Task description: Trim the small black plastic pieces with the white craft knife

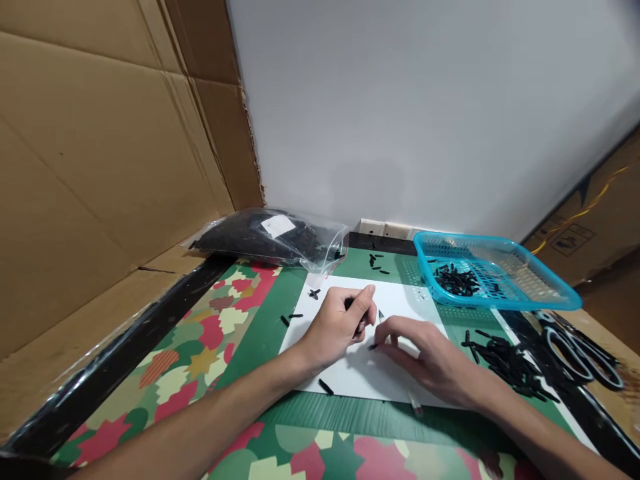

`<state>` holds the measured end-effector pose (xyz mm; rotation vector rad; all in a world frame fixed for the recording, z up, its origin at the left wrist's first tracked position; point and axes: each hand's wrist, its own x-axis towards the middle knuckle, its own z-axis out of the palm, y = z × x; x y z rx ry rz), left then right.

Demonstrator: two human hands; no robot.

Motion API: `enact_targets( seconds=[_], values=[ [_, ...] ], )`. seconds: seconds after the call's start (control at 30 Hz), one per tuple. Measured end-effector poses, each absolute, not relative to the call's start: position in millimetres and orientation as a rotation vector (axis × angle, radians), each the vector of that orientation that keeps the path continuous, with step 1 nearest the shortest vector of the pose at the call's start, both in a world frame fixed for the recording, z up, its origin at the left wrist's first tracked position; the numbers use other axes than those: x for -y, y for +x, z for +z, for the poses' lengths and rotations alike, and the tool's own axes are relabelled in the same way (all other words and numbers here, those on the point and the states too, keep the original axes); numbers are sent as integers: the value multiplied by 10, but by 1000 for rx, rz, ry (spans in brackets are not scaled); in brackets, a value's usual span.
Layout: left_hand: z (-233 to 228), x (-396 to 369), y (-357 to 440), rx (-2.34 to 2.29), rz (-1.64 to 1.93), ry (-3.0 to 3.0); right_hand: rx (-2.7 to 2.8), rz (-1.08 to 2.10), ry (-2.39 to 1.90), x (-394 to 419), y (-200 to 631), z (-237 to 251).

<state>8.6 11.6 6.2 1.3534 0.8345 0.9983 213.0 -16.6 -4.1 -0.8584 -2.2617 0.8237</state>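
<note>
My left hand (345, 317) is closed in a loose fist over the white paper (345, 363), with small black tube-like pieces (349, 304) showing between thumb and fingers. Just to its right, my right hand (417, 347) reaches down to the sheet with fingertips drawn together at a small black piece (373, 347). Beneath the right hand lies a clear pen (415, 403), its tip poking out above the fingers and its middle covered. One loose black piece (326, 387) rests at the paper's near edge, and a few crossed pieces (314, 294) sit near its far left corner.
On the right, a blue plastic basket (525, 293) holds many black pieces (456, 280). A larger black pile (515, 363) lies nearer, beside scissors (575, 353). A clear bag of black material (265, 237) is at the back left. Cardboard (100, 133) and a wall (425, 113) enclose the table.
</note>
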Motion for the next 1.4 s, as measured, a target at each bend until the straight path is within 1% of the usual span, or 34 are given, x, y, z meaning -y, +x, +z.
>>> enact_targets(
  seconds=[0.17, 0.3, 0.53, 0.73, 1.07, 1.4],
  values=[
    [96, -61, 103, -874, 934, 1469, 1885, 887, -807, 119, 2174, -78],
    [118, -63, 104, -880, 925, 1437, 1632, 955, -798, 92, 2162, -51],
    [119, -16, 135, -793, 870, 1387, 1382, 1118, -733, 101, 2132, -27],
    [128, 38, 149, -749, 838, 1349, 1320, 1204, -678, 116, 2075, -46],
    [170, 44, 161, -737, 917, 1281, 1327, 1177, -681, 137, 2065, -33],
    [181, 37, 153, -729, 899, 1253, 1314, 1171, -728, 145, 2046, -23]
  ],
)
